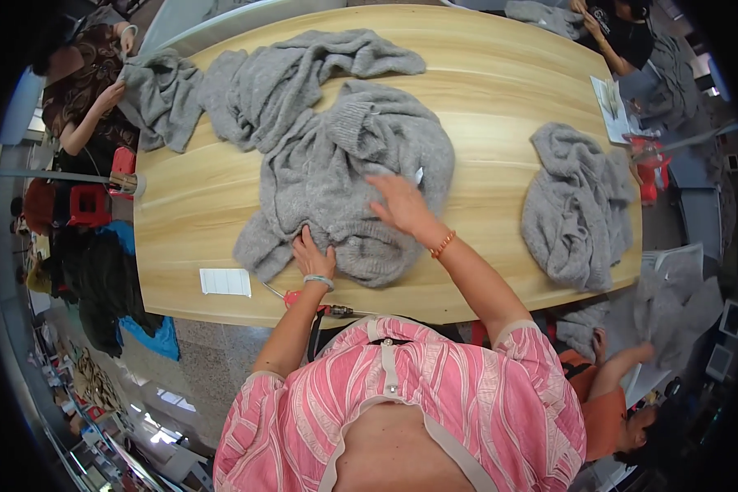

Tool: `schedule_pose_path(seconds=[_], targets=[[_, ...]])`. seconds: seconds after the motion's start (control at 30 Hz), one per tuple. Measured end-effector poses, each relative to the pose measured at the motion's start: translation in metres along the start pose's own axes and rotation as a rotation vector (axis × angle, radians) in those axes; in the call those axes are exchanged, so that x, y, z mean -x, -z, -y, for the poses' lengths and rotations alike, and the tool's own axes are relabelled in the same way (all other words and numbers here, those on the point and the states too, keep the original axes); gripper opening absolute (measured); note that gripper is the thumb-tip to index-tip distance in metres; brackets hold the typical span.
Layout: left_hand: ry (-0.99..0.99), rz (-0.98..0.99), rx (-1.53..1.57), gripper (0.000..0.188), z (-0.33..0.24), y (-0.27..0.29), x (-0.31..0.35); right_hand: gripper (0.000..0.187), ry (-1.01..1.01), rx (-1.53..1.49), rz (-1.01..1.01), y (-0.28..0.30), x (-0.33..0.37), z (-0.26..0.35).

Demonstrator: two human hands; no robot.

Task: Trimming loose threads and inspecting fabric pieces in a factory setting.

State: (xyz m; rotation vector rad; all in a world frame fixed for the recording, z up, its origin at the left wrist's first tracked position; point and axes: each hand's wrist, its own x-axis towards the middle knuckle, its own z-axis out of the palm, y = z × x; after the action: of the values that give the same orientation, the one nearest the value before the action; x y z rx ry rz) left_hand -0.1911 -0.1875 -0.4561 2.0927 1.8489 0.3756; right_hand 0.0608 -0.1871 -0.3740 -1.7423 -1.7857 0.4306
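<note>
A grey knitted sweater (303, 176) lies bunched in front of me, its ribbed edges folded over in places. My left hand (313, 256) rests on its near left part, fingers laid on the knit and slightly apart. Over the middle of the garment is my right hand (403, 205), fingers spread, near a small white tag (419, 175). Neither hand visibly grips the fabric. Whether the right palm touches the knit is hard to tell.
The wooden table (488, 197) carries another grey sweater (578, 205) at right and more grey knitwear (275, 86) at far left. A white paper slip (225, 281) and a red-handled tool (292, 298) lie near the front edge. Other people handle grey knitwear around the table.
</note>
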Motion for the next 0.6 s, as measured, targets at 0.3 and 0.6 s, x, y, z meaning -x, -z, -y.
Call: schedule_pose_path(seconds=[0.3,0.6], targets=[[-0.054,0.105,-0.09,0.07,0.019,0.022,-0.017,0.062,-0.393,0.384,0.324,0.015,0.056,-0.05],[0.023,0.168,0.081,0.077,-0.004,0.017,-0.019,0.045,-0.332,-0.049,0.978,0.046,0.108,-0.015]])
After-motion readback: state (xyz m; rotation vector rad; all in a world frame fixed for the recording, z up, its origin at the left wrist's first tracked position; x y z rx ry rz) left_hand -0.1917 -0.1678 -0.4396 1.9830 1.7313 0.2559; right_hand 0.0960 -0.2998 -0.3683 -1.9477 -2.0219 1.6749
